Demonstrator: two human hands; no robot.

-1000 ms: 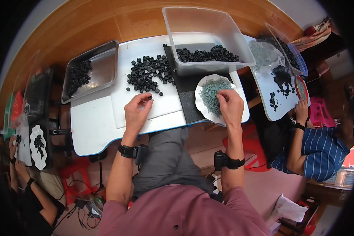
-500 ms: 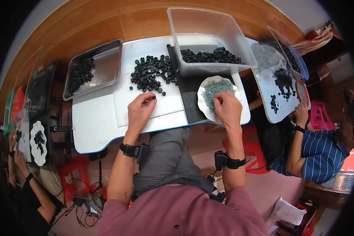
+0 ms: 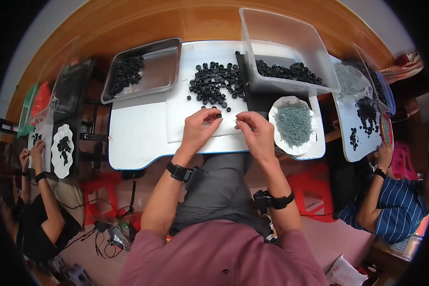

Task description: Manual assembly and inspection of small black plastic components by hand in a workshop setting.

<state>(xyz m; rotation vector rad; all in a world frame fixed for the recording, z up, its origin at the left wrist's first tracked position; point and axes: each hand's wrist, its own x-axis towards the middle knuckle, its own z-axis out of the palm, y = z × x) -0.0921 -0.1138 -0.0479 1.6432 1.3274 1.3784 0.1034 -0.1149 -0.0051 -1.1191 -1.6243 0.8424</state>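
My left hand (image 3: 199,132) pinches a small black cap (image 3: 219,115) between thumb and fingertips, over the white board (image 3: 178,125). Facing it with a small gap between them, my right hand (image 3: 257,139) is closed in a pinch too. Whatever is between its fingertips is too small to make out. Just beyond both hands lies a loose heap of black caps (image 3: 215,82). To the right of my right hand stands a white wavy-edged plate (image 3: 274,113) filled with thin grey-green screw-like pieces (image 3: 293,125).
A metal tray (image 3: 153,89) with black caps stands at the far left. A clear plastic bin (image 3: 283,28) holding more sits at the far right, by a dark mat (image 3: 255,102). Co-workers' hands (image 3: 385,155) (image 3: 36,151) handle parts at neighbouring tables on both sides.
My right hand has left the plate and moved left, close to my left hand. The left hand still pinches its cap. The view has shifted, so the table appears farther right.
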